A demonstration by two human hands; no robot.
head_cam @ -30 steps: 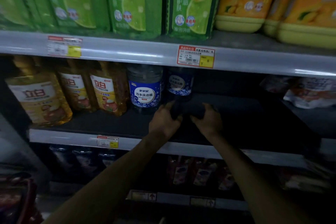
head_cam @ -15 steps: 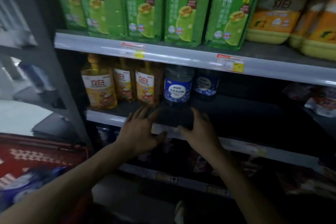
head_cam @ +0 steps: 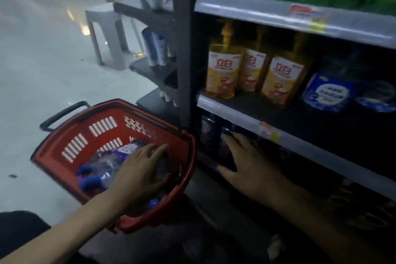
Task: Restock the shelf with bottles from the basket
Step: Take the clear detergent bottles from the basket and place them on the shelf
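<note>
grip: one of the bottles (head_cam: 107,163) in the basket (head_cam: 102,128), lower left of the frame, is best clasped round its body and freed from its neighbours before it is lifted.
left hand (head_cam: 139,169): laid over the heap, fingers extended and slightly spread; no closed hold is seen.
right hand (head_cam: 246,165): held flat and spread at lower centre, nothing held.
shelf (head_cam: 235,111): a dark gap is seen around the blue-labelled bottles (head_cam: 327,92) at the right, judged the destination.

Red basket (head_cam: 53,148) just left of shelf (head_cam: 233,111).
Clear blue-capped bottles (head_cam: 102,167) lie inside; two blue-labelled bottles (head_cam: 327,92) stand on shelf.
</note>
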